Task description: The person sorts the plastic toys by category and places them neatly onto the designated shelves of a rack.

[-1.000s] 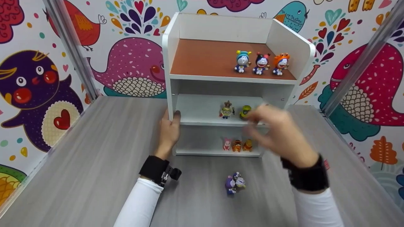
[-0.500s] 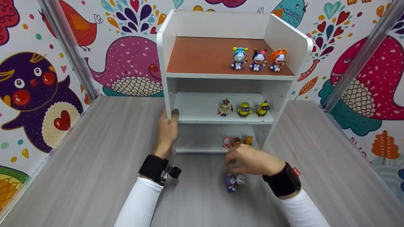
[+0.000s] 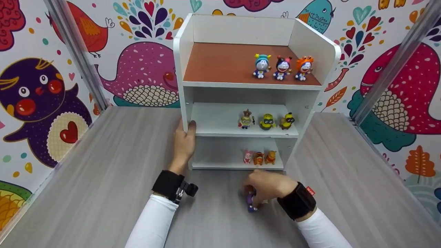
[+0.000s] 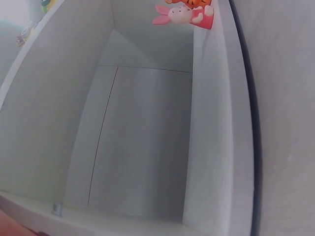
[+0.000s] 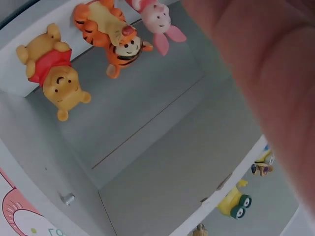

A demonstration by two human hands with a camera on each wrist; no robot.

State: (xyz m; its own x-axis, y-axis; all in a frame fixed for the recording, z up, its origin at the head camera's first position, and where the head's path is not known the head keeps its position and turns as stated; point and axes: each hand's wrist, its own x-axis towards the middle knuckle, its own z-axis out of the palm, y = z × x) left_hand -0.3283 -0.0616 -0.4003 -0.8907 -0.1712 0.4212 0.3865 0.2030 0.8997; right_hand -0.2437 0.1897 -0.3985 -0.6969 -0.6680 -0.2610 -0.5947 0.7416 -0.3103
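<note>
My left hand [image 3: 184, 143] grips the left side panel of a small white shelf unit [image 3: 237, 85], thumb on the front edge and fingers behind it. My right hand [image 3: 268, 184] is down at the table in front of the unit, its curled fingers and thumb around a purple toy figurine [image 3: 250, 200]. The hand covers most of that figurine and the small toy beside it. In the right wrist view, part of the right hand [image 5: 266, 64] fills the upper right, and the figurine is out of sight.
Three figurines [image 3: 282, 69] in animal hats stand on the brown top shelf. Three yellow minion figurines [image 3: 267, 122] are on the middle shelf. The bottom shelf holds Pooh [image 5: 56, 73], Tigger [image 5: 115, 39] and Piglet [image 5: 156, 19]. Patterned walls [image 3: 144, 69] enclose the grey table [image 3: 127, 165].
My right hand has come down from the right end of the middle shelf to the table and closed around the purple figurine. The left hand keeps its grip on the shelf unit.
</note>
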